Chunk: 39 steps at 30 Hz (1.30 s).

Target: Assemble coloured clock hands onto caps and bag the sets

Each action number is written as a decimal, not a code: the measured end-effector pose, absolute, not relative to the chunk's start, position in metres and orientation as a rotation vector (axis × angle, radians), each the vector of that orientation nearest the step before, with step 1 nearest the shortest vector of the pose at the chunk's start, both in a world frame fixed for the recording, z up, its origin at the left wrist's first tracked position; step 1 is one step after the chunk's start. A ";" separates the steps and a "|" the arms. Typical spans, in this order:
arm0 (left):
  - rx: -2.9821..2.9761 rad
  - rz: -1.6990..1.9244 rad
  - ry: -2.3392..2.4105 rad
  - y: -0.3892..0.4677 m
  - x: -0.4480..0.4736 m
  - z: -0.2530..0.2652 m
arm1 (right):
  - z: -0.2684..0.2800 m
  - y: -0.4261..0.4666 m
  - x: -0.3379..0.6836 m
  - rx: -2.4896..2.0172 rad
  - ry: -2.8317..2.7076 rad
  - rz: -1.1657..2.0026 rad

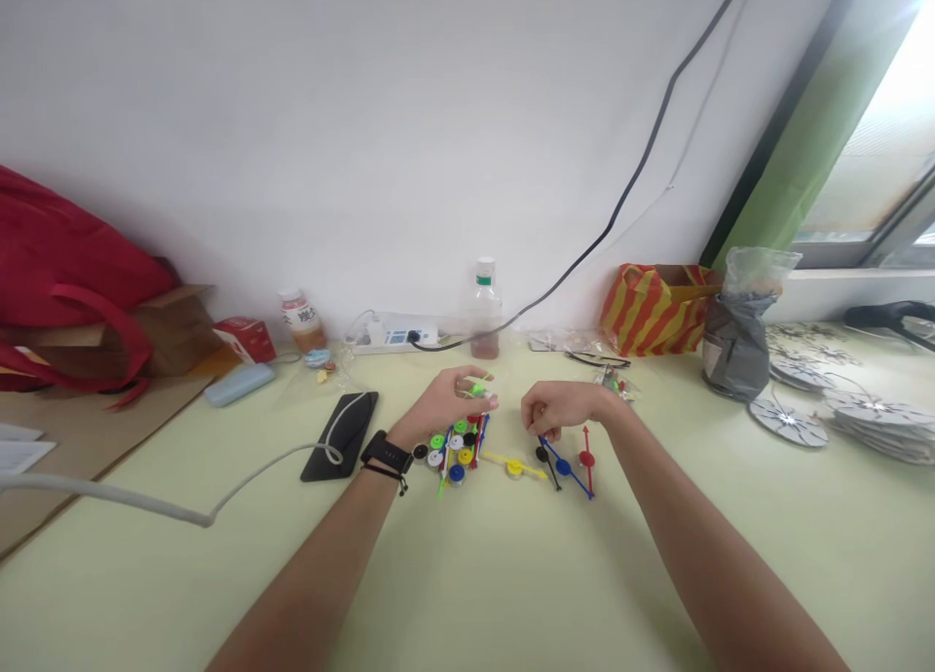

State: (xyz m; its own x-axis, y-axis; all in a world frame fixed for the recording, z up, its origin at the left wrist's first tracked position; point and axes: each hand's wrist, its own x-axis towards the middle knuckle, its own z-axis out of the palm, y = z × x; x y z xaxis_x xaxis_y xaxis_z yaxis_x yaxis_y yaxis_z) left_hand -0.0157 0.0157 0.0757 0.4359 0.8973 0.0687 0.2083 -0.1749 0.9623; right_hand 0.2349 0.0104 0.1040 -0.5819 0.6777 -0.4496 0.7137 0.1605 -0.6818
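Your L hand gripped a green spinner pc, 6 o'clock; R hand was curled, grip unclear. 4 arrow spinners lay set out, 5 o'clock; piled discs/arrows, 6 o'clock, were left.

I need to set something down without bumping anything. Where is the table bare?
Bare table lies between the left forearm and right forearm, nearer than the yellow arrow. Another patch separates the right forearm from the grey discs. It is crowded by the left hand, where coloured pieces cluster.
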 end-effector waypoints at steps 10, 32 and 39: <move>1.600 0.749 0.902 0.016 -0.017 0.069 | 0.155 -0.011 0.269 1.527 2.754 -1.670; 1.724 0.665 0.834 0.012 -0.013 0.072 | 0.172 -0.028 0.221 2.148 3.743 -0.627; 1.742 0.657 0.803 0.012 -0.016 0.078 | 0.173 -0.028 0.223 1.979 3.692 -0.365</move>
